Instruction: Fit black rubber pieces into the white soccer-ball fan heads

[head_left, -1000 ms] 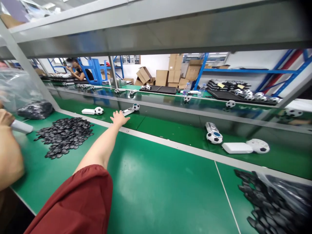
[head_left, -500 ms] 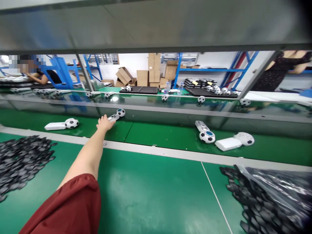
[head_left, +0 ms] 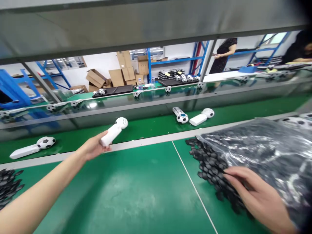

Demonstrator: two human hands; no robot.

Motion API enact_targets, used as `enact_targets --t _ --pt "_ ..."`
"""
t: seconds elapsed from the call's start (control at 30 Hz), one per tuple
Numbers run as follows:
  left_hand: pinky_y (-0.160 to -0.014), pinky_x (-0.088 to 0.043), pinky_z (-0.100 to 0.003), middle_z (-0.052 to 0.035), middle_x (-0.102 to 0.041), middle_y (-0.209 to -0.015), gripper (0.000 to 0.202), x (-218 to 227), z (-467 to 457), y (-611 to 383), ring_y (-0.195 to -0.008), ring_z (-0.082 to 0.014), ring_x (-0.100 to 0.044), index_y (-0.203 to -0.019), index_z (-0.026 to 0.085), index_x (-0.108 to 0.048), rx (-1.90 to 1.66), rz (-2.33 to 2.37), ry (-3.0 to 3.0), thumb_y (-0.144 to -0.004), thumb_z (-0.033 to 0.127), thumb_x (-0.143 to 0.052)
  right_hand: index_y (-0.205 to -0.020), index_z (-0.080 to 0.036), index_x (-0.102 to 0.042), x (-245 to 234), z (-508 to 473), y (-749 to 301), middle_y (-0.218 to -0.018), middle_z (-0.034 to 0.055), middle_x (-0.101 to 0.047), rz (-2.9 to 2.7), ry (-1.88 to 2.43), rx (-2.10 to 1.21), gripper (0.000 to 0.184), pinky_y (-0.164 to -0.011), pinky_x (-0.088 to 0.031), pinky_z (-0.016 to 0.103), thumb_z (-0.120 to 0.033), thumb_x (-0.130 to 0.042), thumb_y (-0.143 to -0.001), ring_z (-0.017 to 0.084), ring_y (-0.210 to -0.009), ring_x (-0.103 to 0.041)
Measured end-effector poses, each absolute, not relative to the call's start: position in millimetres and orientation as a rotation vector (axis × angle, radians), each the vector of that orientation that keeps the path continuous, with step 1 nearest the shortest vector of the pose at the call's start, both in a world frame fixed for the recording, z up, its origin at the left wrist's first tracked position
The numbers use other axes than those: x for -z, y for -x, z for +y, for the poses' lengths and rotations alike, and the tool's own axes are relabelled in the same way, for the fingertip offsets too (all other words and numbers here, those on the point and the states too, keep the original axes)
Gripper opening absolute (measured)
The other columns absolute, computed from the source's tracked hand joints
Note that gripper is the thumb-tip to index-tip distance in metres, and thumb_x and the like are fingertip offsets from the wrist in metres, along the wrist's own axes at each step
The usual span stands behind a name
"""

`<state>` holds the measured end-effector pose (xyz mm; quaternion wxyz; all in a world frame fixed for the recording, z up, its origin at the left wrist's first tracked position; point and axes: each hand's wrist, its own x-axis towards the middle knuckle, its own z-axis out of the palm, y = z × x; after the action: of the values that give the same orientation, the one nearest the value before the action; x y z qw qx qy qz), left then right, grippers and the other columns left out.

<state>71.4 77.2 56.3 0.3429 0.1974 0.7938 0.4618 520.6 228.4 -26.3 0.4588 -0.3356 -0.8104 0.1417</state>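
My left hand (head_left: 94,147) is closed around the handle of a white football-headed toy (head_left: 114,131), held just above the near edge of the green conveyor belt (head_left: 151,125). My right hand (head_left: 253,193) rests at the lower right with fingers spread flat on a heap of small black plastic parts (head_left: 214,169) that spills from a clear plastic bag (head_left: 263,146).
More white football toys lie on the belt: one at the left (head_left: 32,148), two right of centre (head_left: 195,116). A second black pile (head_left: 8,183) sits at the far left. A grey shelf beam (head_left: 146,29) hangs overhead. People work at far benches.
My left hand took hold of the white toy on the belt and drew it back toward me. My view swung right, bringing my right hand and the bag of black parts into sight.
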Motion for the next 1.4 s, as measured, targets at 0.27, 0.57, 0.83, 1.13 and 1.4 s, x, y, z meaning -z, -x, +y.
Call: enact_targets --t 0.27,0.57,0.83,1.13,1.4 --pt "-0.054 -0.055 -0.028 -0.0094 -0.065 -0.071 0.053 -34 13 -238 -0.043 -0.0118 -0.057 -0.124 0.012 -0.04 -1.165 1.052 -0.164 -0.084 0.046 -0.045 -0.087 -0.021 -0.061 4 205 -515 -0.085 0.0041 -0.062 -2.072 0.691 -0.597 0.009 -0.073 -0.049 0.029 -0.025 -0.052 -0.084 0.015 -0.082 -0.059" --pt "-0.055 -0.051 -0.031 -0.0122 -0.066 -0.091 0.048 -27 -11 -239 -0.072 -0.0249 -0.065 -0.114 0.014 -0.048 -0.848 1.632 -0.563 -0.077 0.045 -0.055 -0.09 -0.018 -0.058 -15 188 -509 -0.083 0.0028 -0.06 -2.214 0.611 -0.926 0.011 -0.06 -0.048 0.025 -0.024 -0.057 -0.08 0.012 -0.069 -0.056" --pt "-0.089 -0.042 -0.042 -0.0096 -0.039 -0.133 0.076 -31 21 -239 -0.116 -0.0296 -0.044 -0.132 0.024 -0.032 -0.484 2.397 -1.518 -0.069 0.06 -0.055 -0.082 -0.018 -0.06 -23 192 -494 -0.08 0.0021 -0.061 -2.341 0.42 -0.86 0.004 -0.063 -0.045 0.025 -0.018 -0.057 -0.081 0.012 -0.073 -0.055" --pt "-0.094 -0.039 -0.036 -0.0056 -0.043 -0.129 0.068 -10 74 -295 -0.116 -0.0242 -0.044 -0.134 0.025 -0.029 -0.481 2.011 -1.858 -0.071 0.03 -0.054 -0.083 -0.018 -0.06 0 192 -481 -0.081 0.0022 -0.061 -2.345 0.239 -0.859 0.006 -0.069 -0.045 0.027 -0.014 -0.056 -0.082 0.013 -0.077 -0.055" --pt "-0.084 -0.044 -0.035 -0.0043 -0.047 -0.121 0.068 -13 68 -312 -0.104 -0.0244 -0.052 -0.137 0.03 -0.024 -0.37 2.081 -1.895 -0.076 0.042 -0.053 -0.088 -0.018 -0.057 12 183 -480 -0.081 0.0027 -0.061 -2.406 0.098 -0.856 0.006 -0.071 -0.048 0.027 -0.016 -0.055 -0.083 0.013 -0.077 -0.055"
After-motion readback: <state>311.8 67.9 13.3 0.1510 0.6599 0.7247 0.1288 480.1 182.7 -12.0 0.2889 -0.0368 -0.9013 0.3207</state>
